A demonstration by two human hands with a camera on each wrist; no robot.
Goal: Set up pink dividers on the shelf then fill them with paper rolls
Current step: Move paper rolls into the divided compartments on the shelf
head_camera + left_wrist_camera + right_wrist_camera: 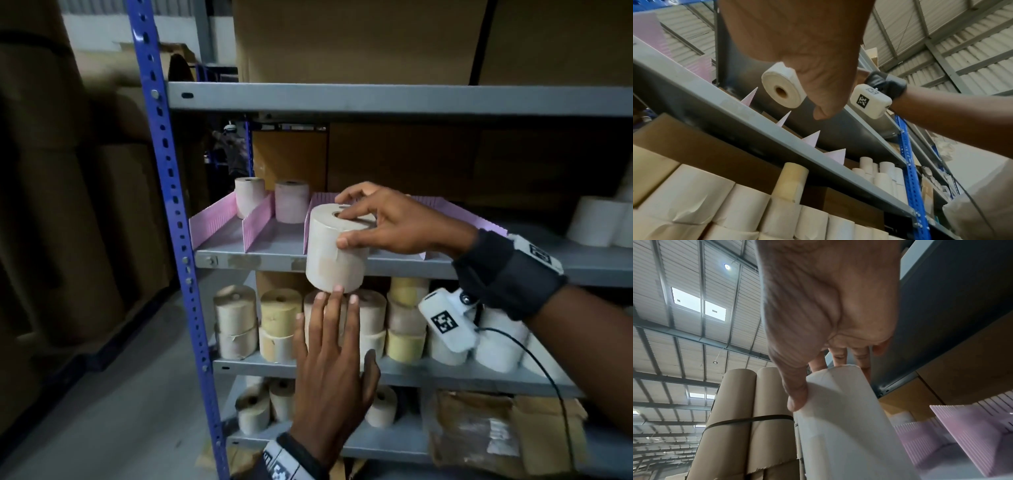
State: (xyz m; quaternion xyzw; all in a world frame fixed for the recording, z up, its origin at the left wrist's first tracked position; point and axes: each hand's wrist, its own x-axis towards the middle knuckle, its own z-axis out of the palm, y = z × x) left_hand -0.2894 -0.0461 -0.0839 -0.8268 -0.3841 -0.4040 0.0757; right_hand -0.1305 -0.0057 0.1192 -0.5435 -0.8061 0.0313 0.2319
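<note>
Paper roll (334, 246) gripped from above by right hand (397, 222) — left hand (334, 356) fingers straight, fingertips touching its underside

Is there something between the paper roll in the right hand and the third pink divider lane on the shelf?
Nothing visible blocks it. The right hand holds the white paper roll before the open lane between pink plastic dividers; only the grey shelf's front lip lies below.
</note>
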